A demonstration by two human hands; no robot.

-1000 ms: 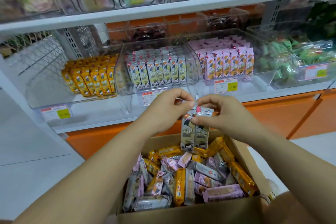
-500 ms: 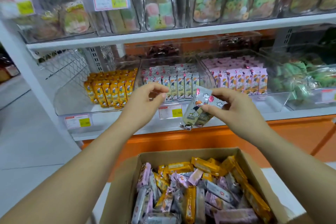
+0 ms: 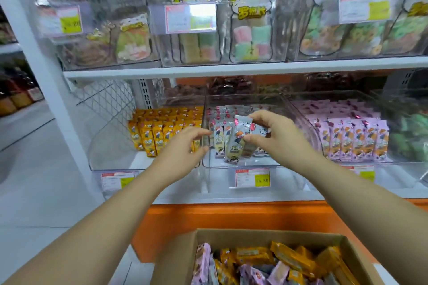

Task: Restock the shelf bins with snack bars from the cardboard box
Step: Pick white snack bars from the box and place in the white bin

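At the front edge of the lower shelf (image 3: 231, 195), over the middle clear bin (image 3: 254, 165), the right hand (image 3: 275, 139) holds a small bunch of grey-white snack bars (image 3: 238, 139). Its fingers (image 3: 259, 117) curl over the tops of the wrappers and the thumb presses from below, so the bars are pinched near their upper ends. The bars hang tilted, lower ends toward the bin's front wall, just in front of the upright row of the same bars already standing in that bin. Whether their lower ends touch the bin floor cannot be told.

The left hand (image 3: 183, 146) holds nothing. Its fingers (image 3: 199, 133) are loosely curled and apart, their tips at the wall between the middle bin and the left bin (image 3: 111, 146); whether they touch that wall cannot be told. The left bin holds yellow bars (image 3: 159, 132) standing in rows toward its back. The right bin (image 3: 301, 118) holds pink bars (image 3: 354, 139), also upright.

A red and yellow price tag (image 3: 252, 177) sits on the shelf's front edge below the middle bin.

Below the shelf, near the person, the open cardboard box (image 3: 231, 237) holds a loose heap of yellow, pink and grey bars.

On the upper shelf (image 3: 208, 70) stand clear bins with bags of sweets (image 3: 251, 30).
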